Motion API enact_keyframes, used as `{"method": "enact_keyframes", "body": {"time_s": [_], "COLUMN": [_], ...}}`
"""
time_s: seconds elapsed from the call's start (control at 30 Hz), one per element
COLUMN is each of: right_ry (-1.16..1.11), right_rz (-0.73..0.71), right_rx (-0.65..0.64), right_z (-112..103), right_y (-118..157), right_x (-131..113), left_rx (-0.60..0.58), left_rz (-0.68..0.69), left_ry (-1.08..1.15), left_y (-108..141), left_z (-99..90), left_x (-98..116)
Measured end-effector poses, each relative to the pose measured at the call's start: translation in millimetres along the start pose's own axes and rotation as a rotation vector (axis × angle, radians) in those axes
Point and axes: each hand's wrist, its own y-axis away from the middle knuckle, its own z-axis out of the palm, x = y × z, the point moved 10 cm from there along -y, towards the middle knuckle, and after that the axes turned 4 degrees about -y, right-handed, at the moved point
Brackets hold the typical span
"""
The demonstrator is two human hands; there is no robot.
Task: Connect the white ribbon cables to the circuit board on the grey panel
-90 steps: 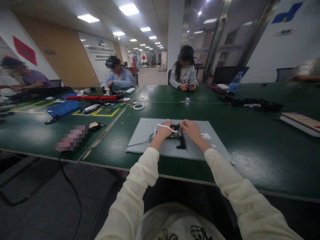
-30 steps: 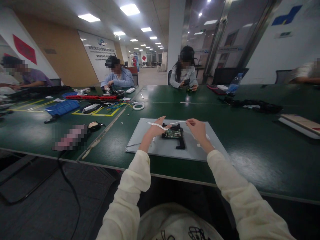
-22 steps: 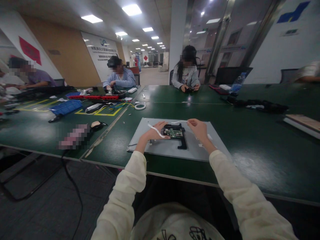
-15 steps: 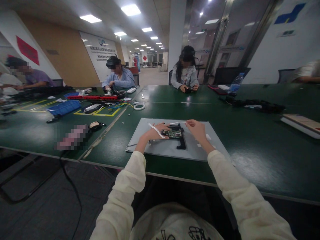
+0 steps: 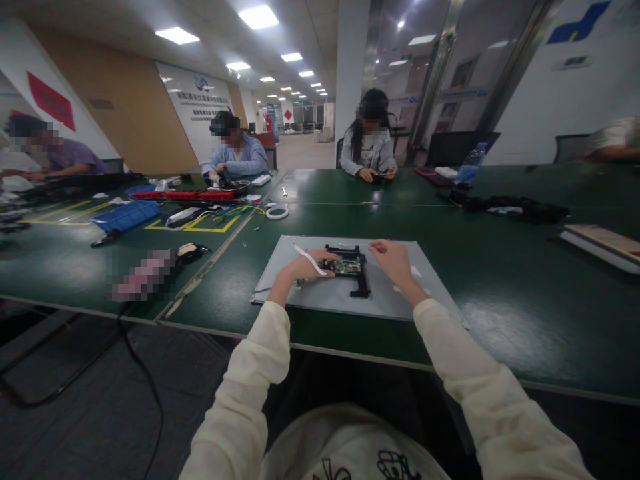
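A green circuit board (image 5: 348, 266) sits with a black plastic frame (image 5: 364, 283) on a flat grey panel (image 5: 400, 303). My left hand (image 5: 306, 265) grips the board's left side, thumb toward me and fingers reaching over its far part. A white flat ribbon cable (image 5: 309, 257) slants across the back of that hand. My right hand (image 5: 393, 259) is closed in a pinch just right of the frame's far corner, above the panel. What its fingertips hold, if anything, is too small to tell. A short white strip (image 5: 345, 245) shows at the frame's far edge.
Left on the green table (image 5: 220, 280) are a blue tray (image 5: 125, 217), a white cable coil (image 5: 277, 211) and a blurred pink item (image 5: 145, 275). Black straps (image 5: 505, 205), a bottle (image 5: 471, 165) and a box (image 5: 603, 245) lie right. Several people sit around the table.
The white strip between the frame and my right fingertips was plain before; now only a short piece shows by the frame. My right hand has shifted very slightly left. My left hand stays put.
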Motion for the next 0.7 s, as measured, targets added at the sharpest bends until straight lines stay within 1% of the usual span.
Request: {"method": "enact_keyframes", "body": {"time_s": [0.07,0.13,0.23,0.3,0.33,0.43,0.53,0.6,0.7], "right_ry": [0.022,0.039,0.066,0.091,0.103,0.134,0.149,0.145,0.13], "right_rz": [-0.015,-0.031,-0.039,-0.039,-0.042,-0.05,-0.057,-0.062,-0.054], "right_rx": [-0.008,-0.024,-0.054,-0.071,-0.079,-0.099,-0.106,-0.104,-0.109], "right_z": [-0.2,0.0,0.7,0.8,1.0,1.8,3.2,4.0,5.0], "right_y": [0.6,1.9,4.7,6.8,7.9,10.4,12.3,13.4,15.1], "right_x": [-2.0,-4.9,-10.0,-14.0,-16.1,-19.9,-19.7,-18.4,-16.3], "left_rx": [0.02,0.072,0.194,0.28,0.302,0.297,0.291,0.273,0.228], "left_rz": [-0.01,-0.001,0.032,0.015,-0.002,-0.058,-0.11,-0.109,-0.068], "left_ry": [-0.01,-0.003,0.02,-0.002,-0.024,-0.076,-0.107,-0.134,-0.19], "left_y": [-0.4,-3.4,-13.2,-22.1,-27.4,-44.3,-56.0,-60.7,-63.7], "left_z": [-1.8,-5.7,-13.6,-17.6,-17.1,-8.5,-0.8,5.1,15.2], "left_x": [0.2,2.6,11.7,17.2,19.8,25.6,25.7,25.8,26.3]}}
